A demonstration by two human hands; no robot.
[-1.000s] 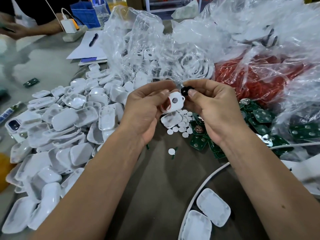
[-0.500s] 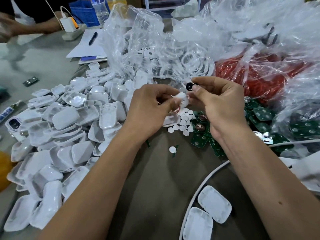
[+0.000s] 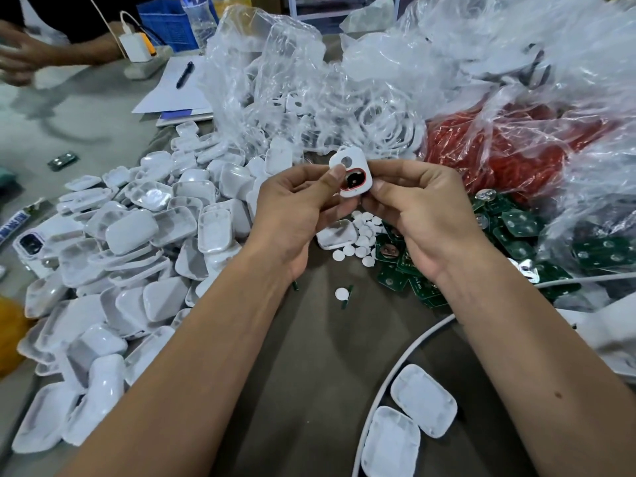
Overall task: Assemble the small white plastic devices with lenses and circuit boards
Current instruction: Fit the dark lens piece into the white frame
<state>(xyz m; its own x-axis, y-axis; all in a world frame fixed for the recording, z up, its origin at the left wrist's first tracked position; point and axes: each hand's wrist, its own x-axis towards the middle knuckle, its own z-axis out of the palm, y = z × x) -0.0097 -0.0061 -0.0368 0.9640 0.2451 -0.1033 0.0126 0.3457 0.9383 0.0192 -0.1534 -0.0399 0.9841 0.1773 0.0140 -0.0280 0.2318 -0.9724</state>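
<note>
Both hands hold one small white plastic housing point(image 3: 358, 168) above the table. It has a round hole near its top, a red ring along its inner rim and a dark round part seated inside. My left hand point(image 3: 296, 204) pinches its left side, thumb on the face. My right hand point(image 3: 423, 204) pinches its right edge. Small white round discs point(image 3: 361, 235) lie on the table under the hands. Green circuit boards point(image 3: 516, 232) are heaped to the right.
A big pile of white shells point(image 3: 113, 270) covers the left. Clear bags hold white loops point(image 3: 371, 125) and red parts point(image 3: 488, 156) behind. Two white shells point(image 3: 409, 425) lie inside a white-rimmed tray point(image 3: 409, 359) at front right. Another person's hand point(image 3: 20, 60) is far left.
The dark round part went from my right fingertips into the housing. The housing turned to face me and rose a little, now pinched by both hands.
</note>
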